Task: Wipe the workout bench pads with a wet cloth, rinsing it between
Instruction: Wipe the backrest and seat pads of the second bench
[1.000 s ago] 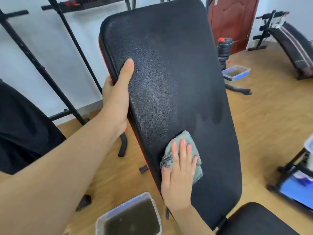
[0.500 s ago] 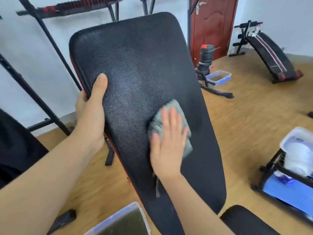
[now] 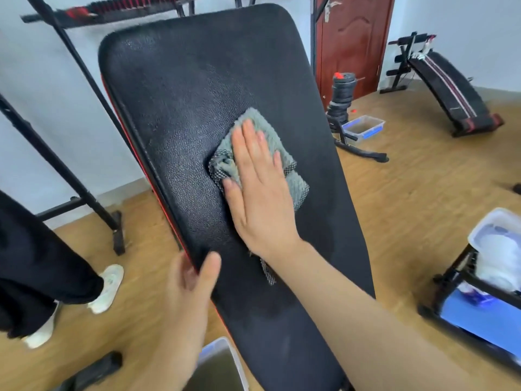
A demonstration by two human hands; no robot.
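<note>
A black padded bench back (image 3: 197, 88) with a red side seam slopes up and away from me. A folded grey cloth (image 3: 260, 131) lies on the middle of the pad. My right hand (image 3: 259, 193) presses flat on the cloth, fingers stretched out over it. My left hand (image 3: 191, 294) grips the pad's left edge lower down, thumb on the front face. A clear tub of murky water (image 3: 222, 365) sits on the floor below the pad, partly hidden by my left arm.
A person in black trousers and white shoes (image 3: 105, 289) stands at the left. Black rack posts (image 3: 84, 80) rise behind the bench. Stacked weight plates (image 3: 341, 100), another tub (image 3: 363, 127), a sit-up bench (image 3: 448, 91) and a low cart with a white tub (image 3: 493, 249) stand on the wooden floor.
My right hand has slid the cloth up the pad from its lower part to its middle. My left hand has dropped from high on the left edge to a lower grip.
</note>
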